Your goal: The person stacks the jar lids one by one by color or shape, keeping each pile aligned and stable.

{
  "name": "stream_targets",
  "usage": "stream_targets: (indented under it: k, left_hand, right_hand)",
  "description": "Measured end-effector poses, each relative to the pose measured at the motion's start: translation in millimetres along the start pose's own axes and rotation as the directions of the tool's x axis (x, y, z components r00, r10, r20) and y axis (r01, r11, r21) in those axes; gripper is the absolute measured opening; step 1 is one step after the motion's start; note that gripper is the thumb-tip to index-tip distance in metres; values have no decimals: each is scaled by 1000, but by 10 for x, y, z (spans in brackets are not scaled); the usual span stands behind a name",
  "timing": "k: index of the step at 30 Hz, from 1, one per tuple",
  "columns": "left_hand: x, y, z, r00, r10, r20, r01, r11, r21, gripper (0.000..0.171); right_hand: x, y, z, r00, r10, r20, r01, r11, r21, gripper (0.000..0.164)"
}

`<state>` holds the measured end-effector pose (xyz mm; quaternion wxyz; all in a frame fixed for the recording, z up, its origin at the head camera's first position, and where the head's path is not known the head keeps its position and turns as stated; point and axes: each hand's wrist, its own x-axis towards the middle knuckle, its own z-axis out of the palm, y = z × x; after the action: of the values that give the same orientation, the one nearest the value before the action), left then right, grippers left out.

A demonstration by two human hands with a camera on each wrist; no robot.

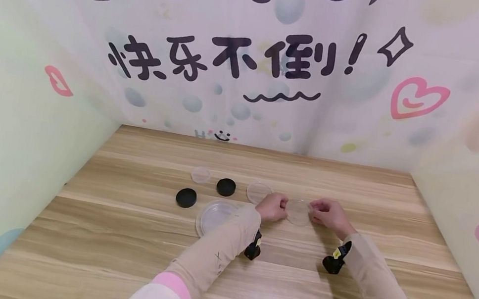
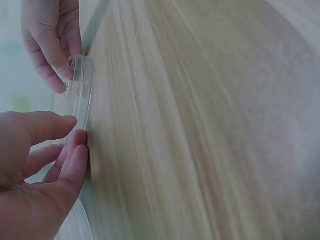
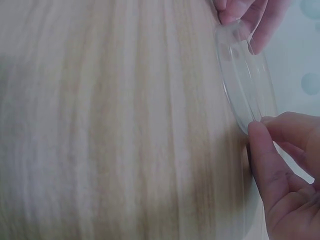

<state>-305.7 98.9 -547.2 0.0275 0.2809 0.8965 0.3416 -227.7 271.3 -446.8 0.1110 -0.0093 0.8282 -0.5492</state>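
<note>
Pinching a clear round dish (image 1: 298, 213) nearly level, hands (image 1: 273, 207) (image 1: 330, 214) at opposite edges

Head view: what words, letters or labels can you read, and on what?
"快乐不倒!": white printed backdrop.
Top line, same backdrop: cut off by the frame.
Faint "H", backdrop's lower edge: rest too faint.
Beige right sleeve: dark letters, unclear.
Beige left sleeve: dark marks, too small.

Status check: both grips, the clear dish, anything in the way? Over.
Left grip and right grip holding clear round dish at opposite sides. Second clear disc close beside left grip. Nothing seen between grips except dish.
</note>
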Motion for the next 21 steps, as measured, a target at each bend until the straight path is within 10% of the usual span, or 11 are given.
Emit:
stream_targets:
  k: [8, 21]
  left_hand:
    - [326, -582, 487, 999, -50, -16, 49, 996, -79, 24]
    - [32, -55, 10, 993, -113, 45, 117, 988, -101, 38]
  right_hand:
    - [-5, -18, 8, 1000, 10, -9, -10, 1000, -2, 31]
    - [-25, -58, 31, 999, 13, -33, -13, 1000, 4, 30]
